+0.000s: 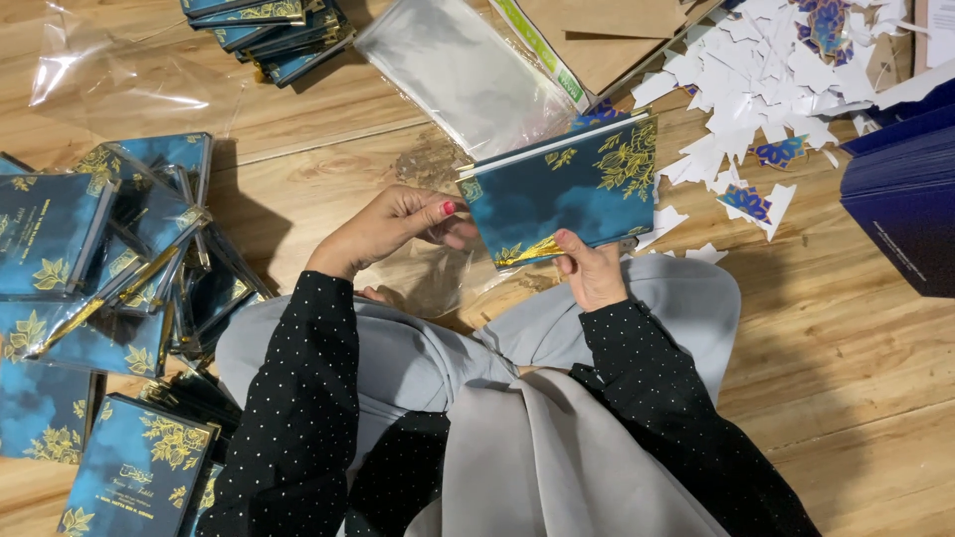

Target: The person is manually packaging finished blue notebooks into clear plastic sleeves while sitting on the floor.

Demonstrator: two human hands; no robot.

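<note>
- A light wooden floor (328,159) fills the frame; the person sits on it, lap in grey cloth, sleeves black with white dots
- The right hand (594,270), just right of centre, pinches the lower edge of a blue card with gold flowers (567,189), thumb on its face; the card is held tilted above the floor, just above the centre of the frame
- The left hand (398,224), left of the card, has its fingers curled and pinching a clear plastic sleeve (438,278) at the card's left edge; one nail is red
- A heap of similar sleeved blue cards (109,268) lies at the left edge; another stack (274,30) at the top
- A pile of clear sleeves (463,70) lies at top centre; white paper cut-outs (756,75) are scattered at upper right; a dark blue stack (905,189) sits at the right edge
</note>
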